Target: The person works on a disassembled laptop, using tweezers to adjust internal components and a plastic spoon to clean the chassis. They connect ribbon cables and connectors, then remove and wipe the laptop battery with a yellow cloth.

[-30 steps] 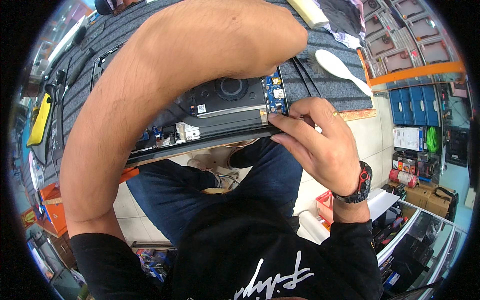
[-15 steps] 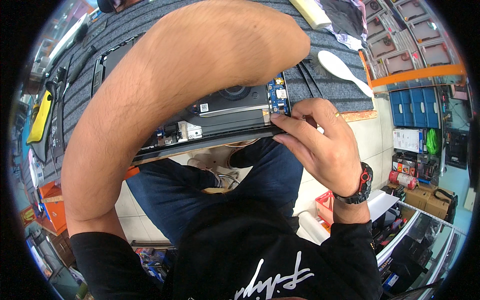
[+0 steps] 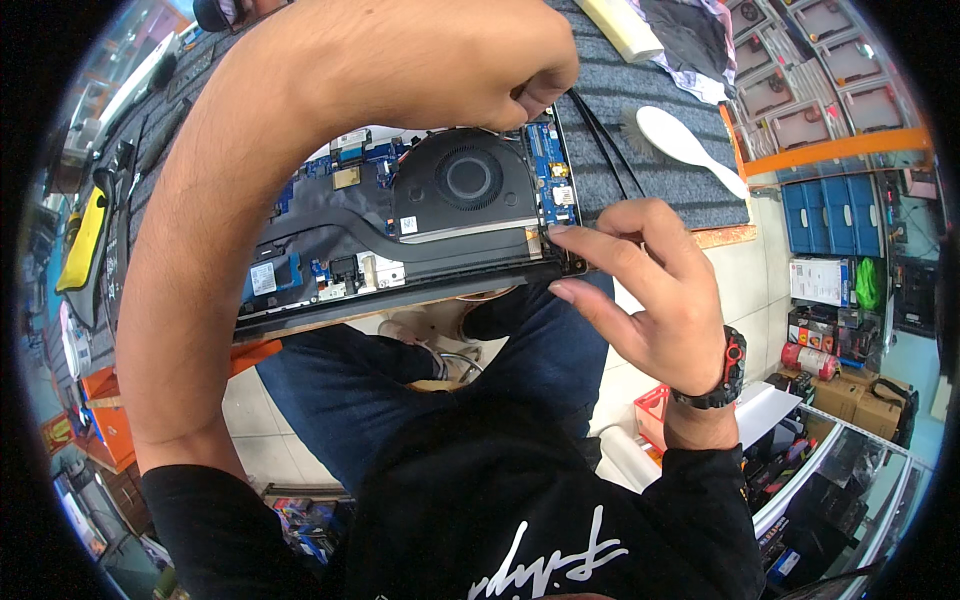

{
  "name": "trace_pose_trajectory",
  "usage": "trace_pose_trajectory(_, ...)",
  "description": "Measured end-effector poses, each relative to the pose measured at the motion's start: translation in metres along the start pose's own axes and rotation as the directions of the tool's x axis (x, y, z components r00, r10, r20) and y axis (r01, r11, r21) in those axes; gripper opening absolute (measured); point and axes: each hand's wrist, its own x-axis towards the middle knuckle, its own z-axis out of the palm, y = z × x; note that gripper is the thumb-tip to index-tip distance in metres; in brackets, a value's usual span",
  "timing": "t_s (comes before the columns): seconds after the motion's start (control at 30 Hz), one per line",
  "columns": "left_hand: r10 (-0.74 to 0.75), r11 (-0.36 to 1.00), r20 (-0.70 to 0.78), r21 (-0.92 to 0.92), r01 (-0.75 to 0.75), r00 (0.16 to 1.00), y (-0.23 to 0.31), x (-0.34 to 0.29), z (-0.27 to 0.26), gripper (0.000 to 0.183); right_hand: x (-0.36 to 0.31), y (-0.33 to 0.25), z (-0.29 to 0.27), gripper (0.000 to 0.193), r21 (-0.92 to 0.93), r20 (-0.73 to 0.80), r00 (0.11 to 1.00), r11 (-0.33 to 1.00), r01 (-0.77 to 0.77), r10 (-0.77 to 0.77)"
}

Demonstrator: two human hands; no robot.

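Observation:
An opened laptop (image 3: 470,235) lies at the table's near edge, its innards bare: a black round fan (image 3: 468,178), a dark heat pipe (image 3: 370,230) and a narrow blue circuit board (image 3: 548,160) along the right side. My left arm arches over it from the left. At the far right corner, my left hand (image 3: 535,65) has its fingers curled down; what they hold, if anything, is hidden. By the near right corner is my right hand (image 3: 650,290), thumb and index finger apart. The index fingertip rests by the board's near end, the thumb beside the laptop's front edge.
A white-handled brush (image 3: 685,145) and two thin black rods (image 3: 608,145) lie on the ribbed grey mat (image 3: 690,205) to the right. A pale yellow bottle-like thing (image 3: 622,30) lies farther back. At left is a yellow-and-black tool (image 3: 85,240).
My left arm and hand have moved left and back, uncovering the fan and more of the board. The laptop has shifted slightly. My right thumb and index finger have spread apart.

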Motion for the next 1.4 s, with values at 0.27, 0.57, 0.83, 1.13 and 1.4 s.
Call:
trace_pose_trajectory(0.27, 0.340, 0.940, -0.196, 0.037, -0.340, 0.920, -0.027, -0.006, 0.019, 0.022, 0.014, 0.013, 0.000, 0.037, -0.029, -0.120, 0.993, 0.999, -0.023, 0.019)
trace_pose_trajectory(0.57, 0.330, 0.943, -0.187, 0.016, -0.333, 0.925, -0.027, -0.004, 0.017, 0.020, 0.039, 0.020, 0.011, 0.040, -0.190, -0.053, 0.996, 0.980, 0.058, -0.069)
trace_pose_trajectory(0.83, 0.145, 0.988, -0.030, -0.050, -0.146, 0.989, -0.016, 0.001, 0.004, 0.021, 0.042, 0.018, 0.010, 0.038, -0.267, -0.024, 0.996, 0.960, 0.082, -0.092)
trace_pose_trajectory(1.13, 0.456, 0.884, -0.258, 0.240, -0.401, 0.852, -0.033, 0.011, 0.031, 0.019, 0.045, 0.014, 0.010, 0.037, -0.332, -0.010, 0.993, 0.937, 0.106, -0.116)
trace_pose_trajectory(1.4, 0.375, 0.926, -0.115, 0.100, -0.364, 0.920, -0.030, 0.001, 0.012, 0.021, 0.046, 0.009, 0.007, 0.036, -0.361, 0.028, 0.996, 0.928, 0.093, -0.088)
